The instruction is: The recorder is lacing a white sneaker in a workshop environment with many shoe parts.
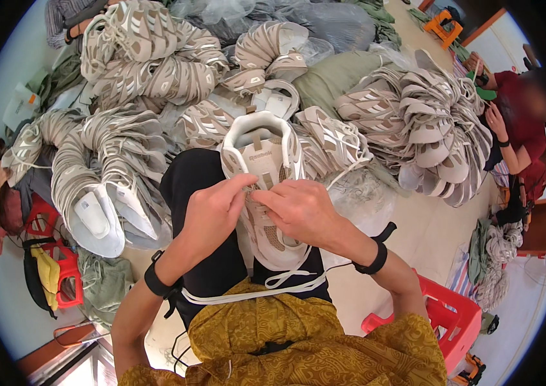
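Your left grip [212, 209] bends over the lacing area of the beige-and-white shoe [270, 154], its thumb and forefinger drawn in narrow near the middle; your right grip [302, 209] comes over the same area from the other side, fingers curled, its fingertips just beside those of the left; whether either one pinches anything, you cannot tell from here, as the knuckles hide it; the shoe lies on your dark trousers [190, 177], between your legs, with its toe toward you and its padded opening facing away, the tongue showing above your fingers; a long white lace [241, 298] runs across your lap below the toe, a small loop of it near the tip; a black wristband [156, 275] sits on your left wrist, and another dark band is on your right; the mustard patterned garment [266, 321] covers your waist and upper arms; to your left, long rows of shoe uppers [125, 145] fan out, with a yellow-and-black bag [44, 273] near a red stool [70, 273] farther out; past the shoe lie more uppers and an olive-green sack [328, 83]; to your right stands a big heap of uppers [427, 122], with a red plastic stool [456, 309] lower down and a co-worker in a dark red top [517, 119] beyond the heap
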### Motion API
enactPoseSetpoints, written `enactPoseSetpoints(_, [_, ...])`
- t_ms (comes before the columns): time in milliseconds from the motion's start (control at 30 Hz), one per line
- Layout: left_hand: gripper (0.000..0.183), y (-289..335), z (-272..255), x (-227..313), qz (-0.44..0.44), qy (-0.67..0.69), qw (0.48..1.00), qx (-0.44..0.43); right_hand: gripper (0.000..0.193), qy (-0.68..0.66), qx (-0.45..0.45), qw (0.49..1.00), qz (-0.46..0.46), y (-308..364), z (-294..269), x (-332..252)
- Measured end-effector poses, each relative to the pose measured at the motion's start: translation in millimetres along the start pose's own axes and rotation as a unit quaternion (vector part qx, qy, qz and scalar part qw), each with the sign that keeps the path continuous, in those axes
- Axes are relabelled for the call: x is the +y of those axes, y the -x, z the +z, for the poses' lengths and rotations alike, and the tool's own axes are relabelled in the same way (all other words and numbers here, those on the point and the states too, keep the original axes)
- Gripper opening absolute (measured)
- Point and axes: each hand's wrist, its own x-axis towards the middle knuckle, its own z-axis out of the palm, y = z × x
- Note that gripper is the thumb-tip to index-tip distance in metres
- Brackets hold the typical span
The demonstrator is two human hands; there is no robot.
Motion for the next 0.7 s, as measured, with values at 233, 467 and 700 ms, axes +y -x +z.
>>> enactPoseSetpoints(233, [0.025, -3.2, -2.0, -11.8, -0.022, 0.032, 0.999, -0.003, 0.032, -0.01, -0.039, 0.997, 0.07, -9.6, 5.2, -2.7])
enactPoseSetpoints(467, [0.029, -12.4, -11.0, -20.4, -0.002, 0.021, 0.999, -0.027, 0.047, 0.011, -0.077, 0.988, 0.133, -14.5, 8.3, -11.2])
enactPoseSetpoints(700, [0.029, -11.9, -7.7, -23.9, 0.005, 0.028, 0.999, -0.031, 0.056, -0.084, -0.132, 0.967, 0.204, -14.8, 1.3, -11.3])
